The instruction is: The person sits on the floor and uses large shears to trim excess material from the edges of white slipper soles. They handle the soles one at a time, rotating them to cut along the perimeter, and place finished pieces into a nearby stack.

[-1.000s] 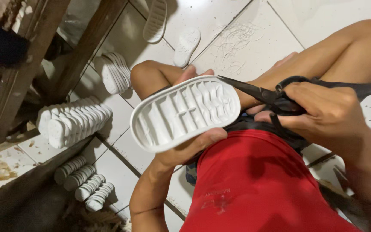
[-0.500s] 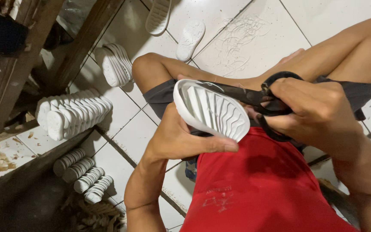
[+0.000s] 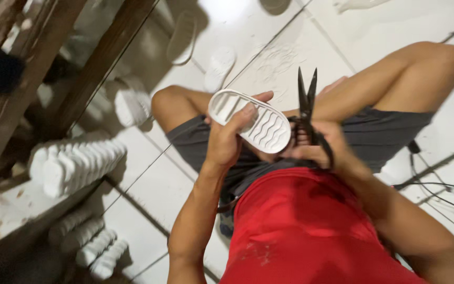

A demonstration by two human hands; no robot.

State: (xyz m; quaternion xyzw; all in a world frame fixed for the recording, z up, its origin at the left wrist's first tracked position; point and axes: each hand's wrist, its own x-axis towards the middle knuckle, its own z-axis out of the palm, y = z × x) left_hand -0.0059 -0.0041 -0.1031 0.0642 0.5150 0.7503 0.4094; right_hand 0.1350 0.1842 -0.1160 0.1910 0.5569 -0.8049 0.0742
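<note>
While left hand (image 3: 227,142) holds white sole (image 3: 250,121) slanting down-right, scissors (image 3: 307,102) upright

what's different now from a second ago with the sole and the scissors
The scissors in the right hand have come off the white sole and swung up, blades now pointing away from the body. The left hand has turned the sole, so its wavy tread shows. Both hands keep their grip; the rows of stacked soles lie as before.

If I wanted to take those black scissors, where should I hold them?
Probably by the black handle loops, low down, where the right hand grips the scissors. The pointed blades stick straight up, slightly apart, so come from below or the side, away from the tips.
</note>
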